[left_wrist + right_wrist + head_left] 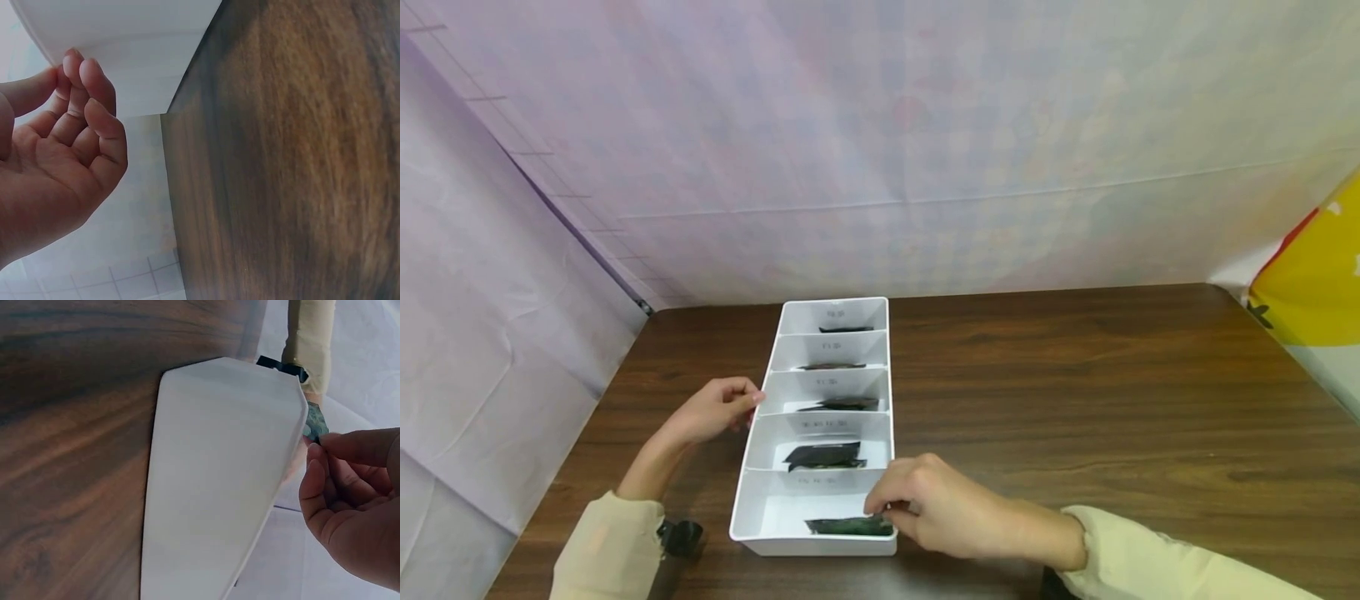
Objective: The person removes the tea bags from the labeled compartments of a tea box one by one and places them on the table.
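A long white divided box (pixel 814 546) stands on the table, with flat dark packets in its compartments. My left hand (pixel 718 408) is at the box's left rim beside the middle compartment. In the left wrist view, the thumb and curled fingers (pixel 103 134) of that hand meet at the rim. Over the nearest compartment's right wall, my right hand (pixel 951 508) pinches the end of a dark green flat packet (pixel 846 526). The right wrist view shows this packet (pixel 316 421) between thumb and forefinger, partly hidden by the box's rim.
Black packets (pixel 823 455) lie in the second-nearest compartment, and a thin dark packet (pixel 842 404) in the middle one. Dividers carry small printed labels. The brown wooden table (pixel 1112 400) reaches back to a pale curtain (pixel 917 167); a yellow cloth (pixel 1311 283) hangs at the right.
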The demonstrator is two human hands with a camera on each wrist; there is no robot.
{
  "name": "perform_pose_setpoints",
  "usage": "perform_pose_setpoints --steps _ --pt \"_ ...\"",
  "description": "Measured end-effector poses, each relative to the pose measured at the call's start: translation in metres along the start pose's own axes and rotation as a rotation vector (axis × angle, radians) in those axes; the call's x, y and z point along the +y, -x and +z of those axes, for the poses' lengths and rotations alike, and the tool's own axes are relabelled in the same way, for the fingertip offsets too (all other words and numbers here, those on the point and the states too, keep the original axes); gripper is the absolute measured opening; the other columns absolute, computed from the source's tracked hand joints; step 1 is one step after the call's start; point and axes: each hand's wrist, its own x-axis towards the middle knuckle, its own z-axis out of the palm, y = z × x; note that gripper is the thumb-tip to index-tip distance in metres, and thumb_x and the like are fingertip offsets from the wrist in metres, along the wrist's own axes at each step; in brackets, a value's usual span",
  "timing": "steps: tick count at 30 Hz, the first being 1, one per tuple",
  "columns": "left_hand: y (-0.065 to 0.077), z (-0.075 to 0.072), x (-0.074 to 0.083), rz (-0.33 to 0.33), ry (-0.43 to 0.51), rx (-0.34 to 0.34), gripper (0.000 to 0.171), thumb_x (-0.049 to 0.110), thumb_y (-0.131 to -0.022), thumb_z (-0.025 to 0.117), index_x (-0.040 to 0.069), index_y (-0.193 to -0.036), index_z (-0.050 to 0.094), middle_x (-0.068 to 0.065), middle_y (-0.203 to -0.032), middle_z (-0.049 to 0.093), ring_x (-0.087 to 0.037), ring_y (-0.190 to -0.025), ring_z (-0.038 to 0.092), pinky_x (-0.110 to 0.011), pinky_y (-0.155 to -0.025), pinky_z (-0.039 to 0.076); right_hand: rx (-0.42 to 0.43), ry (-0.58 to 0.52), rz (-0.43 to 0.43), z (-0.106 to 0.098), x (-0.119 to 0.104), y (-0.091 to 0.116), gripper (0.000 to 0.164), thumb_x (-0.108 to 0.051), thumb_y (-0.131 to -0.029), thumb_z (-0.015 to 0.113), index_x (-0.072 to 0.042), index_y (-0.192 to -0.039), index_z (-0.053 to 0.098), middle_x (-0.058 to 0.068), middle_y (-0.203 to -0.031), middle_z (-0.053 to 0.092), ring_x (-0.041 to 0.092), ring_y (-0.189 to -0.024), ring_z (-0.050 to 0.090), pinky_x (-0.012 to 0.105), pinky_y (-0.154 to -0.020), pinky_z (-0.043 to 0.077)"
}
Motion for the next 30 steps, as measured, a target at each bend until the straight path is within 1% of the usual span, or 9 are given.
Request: perform_pose_setpoints --steps 5,9,15,18,21,27,30 --pt "0.0 0.001 0.001 0.012 0.001 0.004 0.02 0.007 -0.093 0.05 -0.01 -0.084 0.053 -0.007 -0.067 0.052 -0.017 -0.061 0.05 -0.027 -0.053 0.041 0.038 -0.002 0.005 -0.007 0.001 -0.006 0.022 0.013 -0.068 0.066 -0.004 -0.082 0.068 0.002 -0.082 0.067 0.008 -0.079 0.062 0.012 -0.073 0.045" --pt "0.0 0.001 -0.001 0.011 0.007 0.006 0.019 0.007 -0.093 0.05 -0.01 -0.085 0.053 -0.008 -0.067 0.052 -0.018 -0.06 0.05 -0.027 -0.052 0.041 0.069 -0.007 -0.012 -0.018 0.003 -0.012 0.022 0.014 -0.068 0.065 -0.003 -0.082 0.068 0.003 -0.081 0.067 0.008 -0.077 0.063 0.011 -0.07 0.045" --pt "-0.001 0.001 -0.003 0.015 0.014 0.007 0.019 0.006 -0.093 0.049 -0.011 -0.086 0.053 -0.009 -0.066 0.052 -0.018 -0.06 0.05 -0.027 -0.052 0.041 0.143 -0.005 -0.012 -0.048 0.003 -0.021 0.024 0.015 -0.069 0.064 -0.002 -0.085 0.068 0.005 -0.085 0.067 0.012 -0.076 0.063 0.016 -0.068 0.048" --pt "0.0 0.001 -0.004 0.022 0.009 0.01 0.019 0.006 -0.093 0.05 -0.01 -0.085 0.053 -0.008 -0.066 0.052 -0.018 -0.059 0.05 -0.027 -0.052 0.041 0.194 0.009 0.017 -0.065 0.004 -0.025 0.025 0.015 -0.069 0.065 -0.003 -0.086 0.068 0.004 -0.085 0.067 0.012 -0.075 0.063 0.02 -0.067 0.049" --pt "0.0 0.001 -0.003 0.024 0.009 0.01 0.018 0.006 -0.093 0.05 -0.009 -0.085 0.054 -0.008 -0.066 0.052 -0.018 -0.06 0.05 -0.026 -0.052 0.04 0.224 0.038 0.086 -0.082 0.006 -0.026 0.024 0.014 -0.07 0.066 -0.004 -0.086 0.069 0.002 -0.085 0.068 0.013 -0.076 0.064 0.023 -0.066 0.05" --pt "0.001 0.001 -0.003 0.02 0.013 0.008 0.019 0.007 -0.093 0.05 -0.009 -0.086 0.054 -0.007 -0.066 0.052 -0.018 -0.061 0.049 -0.027 -0.053 0.04 0.239 0.08 0.325 -0.107 0.021 -0.022 0.021 0.01 -0.076 0.063 -0.007 -0.086 0.07 0.002 -0.085 0.067 0.012 -0.073 0.06 0.026 -0.062 0.049" --pt "0.001 0.001 -0.003 0.017 0.016 0.008 0.019 0.008 -0.093 0.05 -0.01 -0.086 0.054 -0.007 -0.066 0.052 -0.019 -0.062 0.05 -0.027 -0.053 0.041 0.219 0.091 0.453 -0.115 0.034 -0.018 0.019 0.008 -0.079 0.062 -0.007 -0.087 0.07 0.003 -0.084 0.067 0.012 -0.07 0.058 0.028 -0.061 0.047"
